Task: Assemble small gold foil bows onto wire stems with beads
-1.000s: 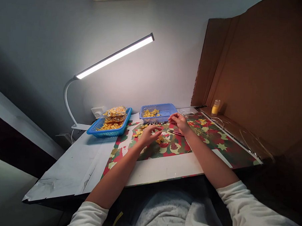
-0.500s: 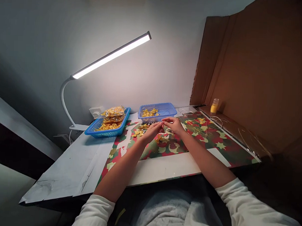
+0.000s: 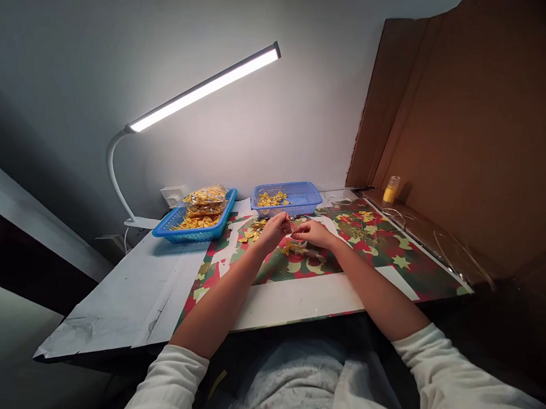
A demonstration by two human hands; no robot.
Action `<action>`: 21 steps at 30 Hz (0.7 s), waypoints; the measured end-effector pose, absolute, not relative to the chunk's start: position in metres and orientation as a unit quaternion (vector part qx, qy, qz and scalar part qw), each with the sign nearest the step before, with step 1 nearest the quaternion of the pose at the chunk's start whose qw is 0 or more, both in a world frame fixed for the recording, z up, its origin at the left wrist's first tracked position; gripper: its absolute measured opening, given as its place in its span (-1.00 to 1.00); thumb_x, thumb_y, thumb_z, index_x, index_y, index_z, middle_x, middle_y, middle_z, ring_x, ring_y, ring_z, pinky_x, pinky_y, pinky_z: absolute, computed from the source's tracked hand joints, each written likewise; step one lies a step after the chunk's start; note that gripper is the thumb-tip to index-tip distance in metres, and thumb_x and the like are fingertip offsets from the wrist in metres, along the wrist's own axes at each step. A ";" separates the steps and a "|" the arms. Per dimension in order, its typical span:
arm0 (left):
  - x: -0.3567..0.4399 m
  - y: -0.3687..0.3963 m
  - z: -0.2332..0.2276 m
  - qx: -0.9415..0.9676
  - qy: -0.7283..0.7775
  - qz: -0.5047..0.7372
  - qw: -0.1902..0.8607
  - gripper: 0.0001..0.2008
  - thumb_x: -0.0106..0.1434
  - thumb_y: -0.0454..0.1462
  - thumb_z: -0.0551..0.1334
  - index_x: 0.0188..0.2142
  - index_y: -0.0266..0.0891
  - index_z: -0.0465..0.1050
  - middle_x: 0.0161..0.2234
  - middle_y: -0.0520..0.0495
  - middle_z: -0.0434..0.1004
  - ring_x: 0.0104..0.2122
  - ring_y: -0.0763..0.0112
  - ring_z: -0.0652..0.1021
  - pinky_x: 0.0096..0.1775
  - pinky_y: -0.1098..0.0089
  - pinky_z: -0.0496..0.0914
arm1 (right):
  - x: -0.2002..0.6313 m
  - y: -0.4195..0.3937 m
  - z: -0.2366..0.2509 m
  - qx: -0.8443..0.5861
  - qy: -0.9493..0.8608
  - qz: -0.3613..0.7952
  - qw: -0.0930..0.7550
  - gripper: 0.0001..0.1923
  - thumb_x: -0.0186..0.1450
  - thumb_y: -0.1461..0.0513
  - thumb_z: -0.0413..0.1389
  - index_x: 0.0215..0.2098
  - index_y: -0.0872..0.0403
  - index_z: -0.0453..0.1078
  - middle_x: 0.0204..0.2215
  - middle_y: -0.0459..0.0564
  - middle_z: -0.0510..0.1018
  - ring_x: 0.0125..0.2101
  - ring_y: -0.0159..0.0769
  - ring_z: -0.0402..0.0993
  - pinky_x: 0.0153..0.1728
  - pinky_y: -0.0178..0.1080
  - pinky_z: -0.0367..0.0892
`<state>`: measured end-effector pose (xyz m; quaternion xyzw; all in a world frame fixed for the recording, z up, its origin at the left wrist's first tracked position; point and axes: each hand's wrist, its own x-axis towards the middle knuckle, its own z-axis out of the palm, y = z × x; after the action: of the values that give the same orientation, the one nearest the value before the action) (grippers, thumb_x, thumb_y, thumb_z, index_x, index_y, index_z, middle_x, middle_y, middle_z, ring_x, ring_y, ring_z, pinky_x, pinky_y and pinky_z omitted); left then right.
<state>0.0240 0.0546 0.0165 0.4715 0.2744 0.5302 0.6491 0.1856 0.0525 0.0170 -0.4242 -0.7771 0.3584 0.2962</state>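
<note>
My left hand [image 3: 275, 227] and my right hand [image 3: 311, 232] meet fingertip to fingertip just above the red and green patterned mat [image 3: 379, 251]. Both pinch something very small between thumb and forefinger; it is too small to make out. Under the hands lies a little heap of gold pieces [image 3: 291, 248]. More loose gold pieces [image 3: 252, 232] lie to the left of my left hand. Just behind the hands stands a small blue basket [image 3: 286, 198] with gold pieces in it.
A larger blue basket [image 3: 195, 214] with bagged gold pieces sits at the back left. A white desk lamp [image 3: 201, 90] reaches over the table. A cardboard wall [image 3: 461, 134] stands on the right, with a small yellow bottle [image 3: 391, 189] at its foot.
My hands came together: the left rose from the mat towards the right, and the right drew in from beside the small basket. The view shifted slightly.
</note>
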 end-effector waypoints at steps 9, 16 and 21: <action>0.028 0.052 0.022 0.467 0.296 0.530 0.643 -0.69 0.23 -0.16 0.21 -0.55 -0.25 0.20 -0.67 0.18 -0.04 -0.66 0.62 0.09 -0.55 0.53 0.08 | 0.175 0.052 0.006 -0.408 -0.779 0.327 0.346 -0.85 0.04 0.15 0.22 -0.57 0.07 0.51 -0.55 -0.09 0.56 -0.49 -0.36 0.34 -0.46 -0.32 0.19; 0.030 0.049 0.024 0.471 0.289 0.537 0.638 -0.70 0.23 -0.17 0.21 -0.54 -0.26 0.21 -0.66 0.18 -0.03 -0.66 0.62 0.07 -0.57 0.54 0.06 | 0.172 0.052 0.004 -0.397 -0.762 0.379 0.342 -0.80 0.03 0.11 0.21 -0.53 0.10 0.51 -0.55 -0.08 0.54 -0.50 -0.35 0.34 -0.45 -0.31 0.18; 0.031 0.051 0.023 0.465 0.280 0.543 0.641 -0.71 0.23 -0.19 0.20 -0.54 -0.26 0.21 -0.67 0.19 -0.04 -0.67 0.62 0.06 -0.58 0.54 0.04 | 0.168 0.053 -0.001 -0.391 -0.742 0.408 0.361 -0.79 0.01 0.12 0.21 -0.58 0.12 0.49 -0.60 -0.10 0.51 -0.52 -0.35 0.34 -0.46 -0.31 0.18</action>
<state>0.0313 0.0509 0.0229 0.4645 0.2803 0.5431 0.6409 0.1683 0.0532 -0.0011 -0.3915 -0.7415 0.4083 0.3609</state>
